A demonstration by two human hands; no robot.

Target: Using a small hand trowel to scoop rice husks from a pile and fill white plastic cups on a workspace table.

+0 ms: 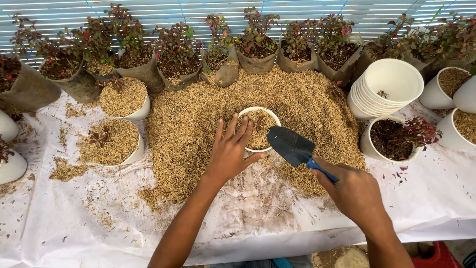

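Head view, left hand (230, 151) on pot (258, 113) rim, trowel (292, 146) beside

Showing bright, even daylight throughout, coming in through the slatted blinds (297, 10) along the top edge. Casting only soft, faint shadows under the left hand (229, 151) and beside the white pots (386, 82). Glaring mildly off the white table cover (74, 223), washing out its folds. Staying sharp across the centre, with no motion blur. Bending and stretching slightly toward the corners, as with a wide lens.
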